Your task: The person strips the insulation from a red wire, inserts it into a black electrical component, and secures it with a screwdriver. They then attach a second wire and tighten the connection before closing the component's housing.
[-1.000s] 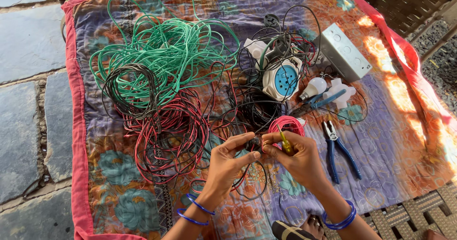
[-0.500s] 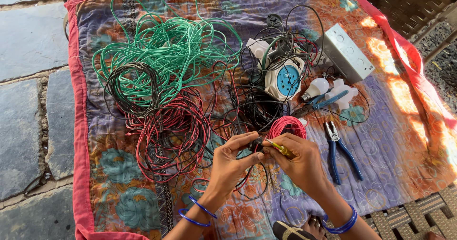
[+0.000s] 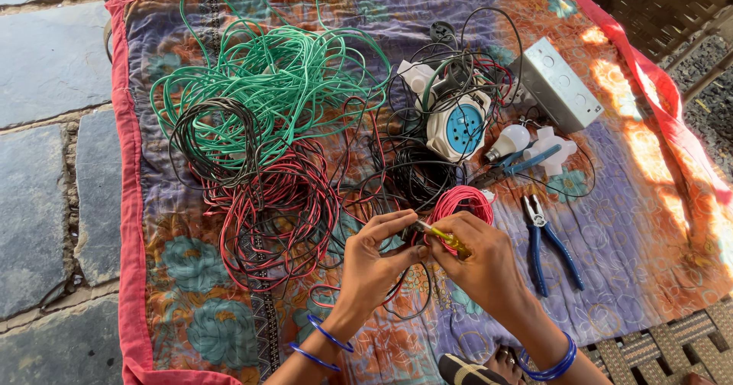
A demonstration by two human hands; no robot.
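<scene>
Since the earlier frames both hands have shifted little, staying low at centre. Beneath them a patterned cloth (image 3: 649, 224) fills the frame, with a green wire tangle (image 3: 282, 72) at upper left and a red and black coil (image 3: 279, 205) below it. Blue-handled pliers (image 3: 551, 244) lie right of centre. Left hand (image 3: 374, 266) pinches what seems a thin black wire; right hand (image 3: 481, 266) grips a yellow-handled screwdriver (image 3: 444, 239), tip meeting the left fingertips.
</scene>
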